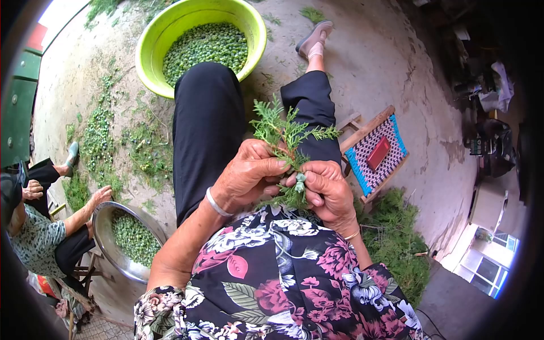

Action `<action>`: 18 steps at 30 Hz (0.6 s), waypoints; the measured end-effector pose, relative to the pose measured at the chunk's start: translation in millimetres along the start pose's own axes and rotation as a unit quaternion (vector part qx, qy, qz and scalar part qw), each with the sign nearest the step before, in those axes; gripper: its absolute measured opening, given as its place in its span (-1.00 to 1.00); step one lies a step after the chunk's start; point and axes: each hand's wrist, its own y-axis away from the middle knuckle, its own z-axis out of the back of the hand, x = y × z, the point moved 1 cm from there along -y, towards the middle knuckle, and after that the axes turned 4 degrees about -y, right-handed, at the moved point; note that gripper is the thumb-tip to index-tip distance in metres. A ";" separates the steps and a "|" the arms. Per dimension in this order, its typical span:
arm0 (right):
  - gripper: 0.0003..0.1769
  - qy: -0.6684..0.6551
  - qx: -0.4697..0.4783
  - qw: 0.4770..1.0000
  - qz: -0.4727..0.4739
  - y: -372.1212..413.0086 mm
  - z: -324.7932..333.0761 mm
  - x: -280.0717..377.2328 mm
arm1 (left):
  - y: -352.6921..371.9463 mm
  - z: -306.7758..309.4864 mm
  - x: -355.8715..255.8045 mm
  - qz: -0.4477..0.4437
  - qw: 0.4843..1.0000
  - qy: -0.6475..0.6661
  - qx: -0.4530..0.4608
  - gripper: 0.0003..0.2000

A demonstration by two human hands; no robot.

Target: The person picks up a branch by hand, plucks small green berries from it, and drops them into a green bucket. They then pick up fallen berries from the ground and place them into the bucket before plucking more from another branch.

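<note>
Flowered shirt (pixel 266 260) below; sprig (pixel 285 136) pinched by left hand (pixel 249 170) and right hand (pixel 330 190).
Likely light and springy, it is best held by the stem (pixel 291 153).

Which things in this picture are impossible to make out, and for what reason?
Head view: part of the sprig, hidden by the fingers.
Head view: floor of the lime-green tub, covered by green cones.
Head view: left foot, hidden behind the left knee.
Head view: red thing on the stool, too small to identify.
</note>
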 end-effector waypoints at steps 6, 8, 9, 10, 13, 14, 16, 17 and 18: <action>-0.74 -0.038 0.018 0.999 0.004 1.6 0.9 -1.2 | 5.7 -16.1 -11.4 0.024 0.999 -0.026 -0.019 -0.75; -0.76 -0.001 -0.028 0.999 0.027 0.4 3.0 0.5 | 5.2 -16.0 -6.7 0.006 0.994 -0.076 -0.079 -0.70; -0.76 -0.001 -0.028 0.999 0.026 -0.1 2.3 -0.5 | 3.9 -14.6 -4.7 0.006 0.994 -0.075 -0.080 -0.70; -0.76 0.009 -0.050 0.998 0.025 -1.0 2.0 -1.9 | 2.2 -13.3 -3.9 -0.007 0.991 -0.106 -0.082 -0.70; -0.77 0.024 -0.057 0.998 0.013 -2.0 -0.1 0.1 | 0.6 -11.8 -2.6 -0.014 0.991 -0.107 -0.076 -0.73; -0.77 0.028 -0.042 0.999 0.001 -2.0 -1.0 0.8 | 0.2 -11.3 -2.0 -0.007 0.995 -0.078 -0.068 -0.75; -0.76 0.022 -0.028 0.999 0.010 -1.9 -2.5 -0.5 | -0.9 -2.3 -0.7 0.008 0.997 -0.061 -0.042 -0.76; -0.75 0.017 -0.013 1.000 0.018 -1.6 -3.1 -1.2 | -1.3 1.1 0.6 0.023 0.999 -0.043 -0.017 -0.78; -0.75 0.016 -0.013 1.000 0.018 -1.1 -3.3 -1.2 | -1.5 2.0 2.3 0.024 0.999 -0.043 -0.017 -0.78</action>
